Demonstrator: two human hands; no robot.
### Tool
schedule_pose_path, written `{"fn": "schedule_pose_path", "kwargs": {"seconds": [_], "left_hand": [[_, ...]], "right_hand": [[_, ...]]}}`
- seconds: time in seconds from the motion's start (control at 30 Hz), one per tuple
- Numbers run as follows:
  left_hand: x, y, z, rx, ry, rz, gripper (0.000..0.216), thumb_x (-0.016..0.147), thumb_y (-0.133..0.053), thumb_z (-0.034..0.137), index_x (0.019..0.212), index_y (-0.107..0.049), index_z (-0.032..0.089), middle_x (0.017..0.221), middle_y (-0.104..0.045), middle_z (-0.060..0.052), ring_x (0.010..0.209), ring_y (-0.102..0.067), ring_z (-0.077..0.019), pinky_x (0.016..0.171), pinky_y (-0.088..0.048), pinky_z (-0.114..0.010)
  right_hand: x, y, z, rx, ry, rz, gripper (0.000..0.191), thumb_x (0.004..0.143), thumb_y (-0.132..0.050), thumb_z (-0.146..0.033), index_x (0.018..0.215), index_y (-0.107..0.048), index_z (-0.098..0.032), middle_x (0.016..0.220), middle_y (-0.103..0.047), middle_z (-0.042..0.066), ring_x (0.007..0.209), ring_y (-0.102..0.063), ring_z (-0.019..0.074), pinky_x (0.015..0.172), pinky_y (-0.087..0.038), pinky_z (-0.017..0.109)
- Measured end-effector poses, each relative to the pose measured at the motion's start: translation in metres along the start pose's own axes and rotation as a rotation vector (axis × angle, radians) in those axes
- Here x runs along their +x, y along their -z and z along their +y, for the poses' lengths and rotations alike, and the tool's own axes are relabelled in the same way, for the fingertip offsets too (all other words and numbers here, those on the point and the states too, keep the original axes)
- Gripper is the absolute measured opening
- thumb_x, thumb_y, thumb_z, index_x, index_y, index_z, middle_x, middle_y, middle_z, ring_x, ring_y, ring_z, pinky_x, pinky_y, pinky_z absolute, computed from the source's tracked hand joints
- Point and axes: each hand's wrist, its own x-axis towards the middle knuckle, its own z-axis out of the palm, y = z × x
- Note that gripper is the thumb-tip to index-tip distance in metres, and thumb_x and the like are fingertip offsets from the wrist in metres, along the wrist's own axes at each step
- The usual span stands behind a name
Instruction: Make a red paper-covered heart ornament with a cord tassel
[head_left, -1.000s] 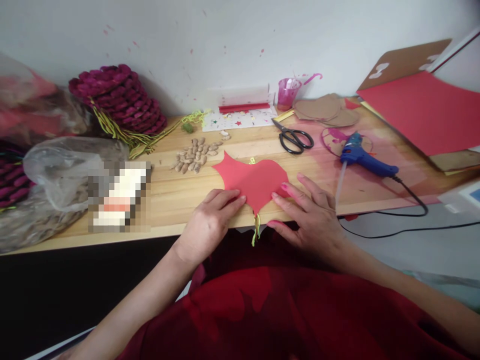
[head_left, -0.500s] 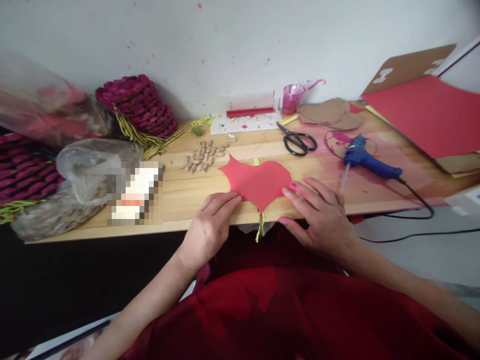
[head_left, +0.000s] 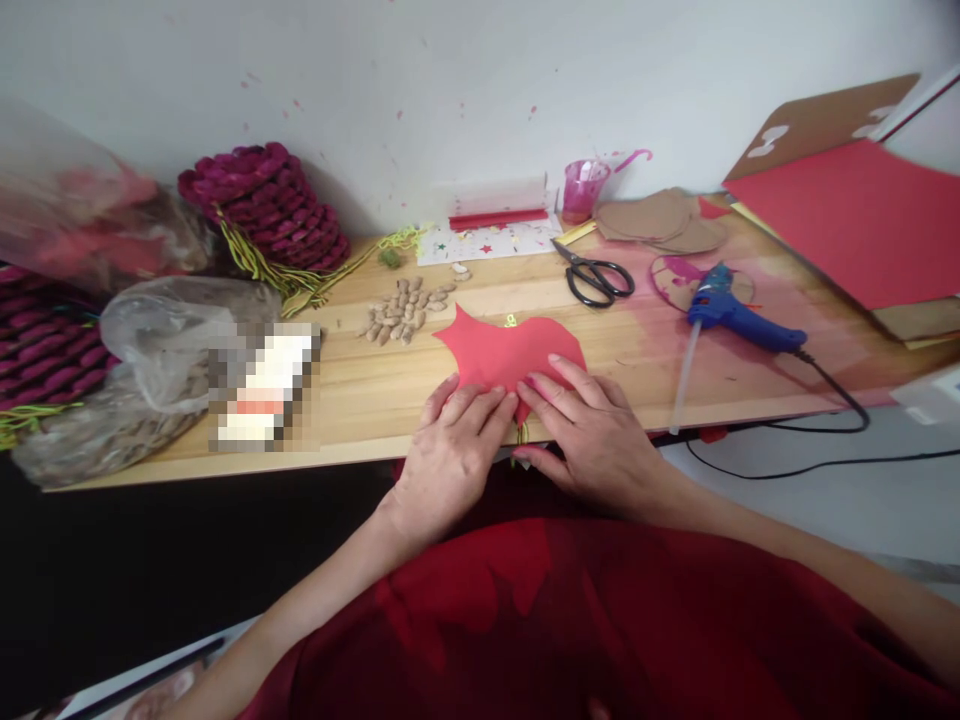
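A red paper fish-shaped cutout [head_left: 502,345] lies flat near the table's front edge, its pointed tail to the left and its rounded end to the right. Flat on its lower left part rests my left hand [head_left: 457,440], fingers stretched out. My right hand [head_left: 589,425] presses on the lower right part with fingers extended and thumb apart, over the table edge. Yellow-green cord [head_left: 511,320] peeks out above the cutout, and more of it shows below, partly hidden by my hands. Whatever lies beneath the paper is covered.
Behind the cutout are peanuts [head_left: 405,310] and black-handled scissors [head_left: 600,283]. To the right lie a blue glue gun [head_left: 750,320], cardboard shapes [head_left: 660,222] and red sheets [head_left: 847,225]. Plastic bags [head_left: 165,340] and a magenta braided bundle [head_left: 270,210] occupy the left. A pink cup [head_left: 583,192] stands by the wall.
Both hands have moved inward over the cutout, from its edges onto its lower middle. My left hand went right, my right hand left. The view has shifted slightly.
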Motion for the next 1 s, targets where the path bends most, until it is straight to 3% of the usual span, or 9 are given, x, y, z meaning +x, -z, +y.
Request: {"fn": "schedule_pose_path", "kwargs": {"seconds": [0.23,0.4,0.6,0.83,1.0], "left_hand": [[-0.006,0.001,0.005,0.083,0.057,-0.021,0.050,0.091,-0.051,0.003,0.137,-0.060,0.019,0.140,-0.062,-0.009,0.138,-0.043,-0.0318,0.110,-0.032,-0.048],[-0.006,0.003,0.003,0.059,0.071,-0.022,0.054,0.090,-0.047,-0.001,0.139,-0.058,0.018,0.137,-0.066,-0.008,0.132,-0.049,-0.0295,0.111,-0.028,-0.047],[-0.007,0.000,0.001,0.028,0.137,-0.027,0.073,0.084,-0.041,-0.008,0.153,-0.041,0.016,0.125,-0.072,-0.008,0.125,-0.051,-0.0268,0.116,-0.019,-0.050],[-0.010,-0.003,-0.003,-0.084,0.232,0.016,0.070,0.087,-0.041,-0.007,0.151,-0.044,0.021,0.114,-0.076,-0.005,0.120,-0.057,-0.0227,0.115,-0.021,-0.048],[-0.018,-0.003,-0.001,-0.115,0.263,0.121,0.077,0.087,-0.043,-0.005,0.158,-0.032,0.022,0.126,-0.072,-0.007,0.127,-0.055,-0.0219,0.115,-0.023,-0.047]], "right_hand": [[-0.010,0.005,0.003,-0.001,-0.074,0.067,0.061,0.098,-0.054,-0.055,0.135,-0.064,-0.008,0.135,-0.068,0.014,0.137,-0.047,0.0366,0.107,-0.036,0.049],[-0.013,0.003,0.004,-0.008,-0.069,0.043,0.064,0.098,-0.053,-0.056,0.138,-0.061,-0.007,0.138,-0.066,0.015,0.137,-0.048,0.0366,0.107,-0.037,0.048],[-0.023,0.000,0.007,-0.018,-0.101,0.052,0.064,0.097,-0.057,-0.053,0.142,-0.056,-0.007,0.145,-0.061,0.016,0.140,-0.046,0.0354,0.108,-0.037,0.049],[-0.026,0.001,0.011,0.017,-0.080,0.045,0.061,0.097,-0.058,-0.048,0.143,-0.056,-0.008,0.141,-0.063,0.018,0.141,-0.046,0.0351,0.110,-0.039,0.050],[-0.027,0.003,0.015,0.053,-0.094,0.095,0.066,0.096,-0.058,-0.049,0.145,-0.054,-0.005,0.143,-0.059,0.023,0.141,-0.046,0.0365,0.113,-0.039,0.053]]}}
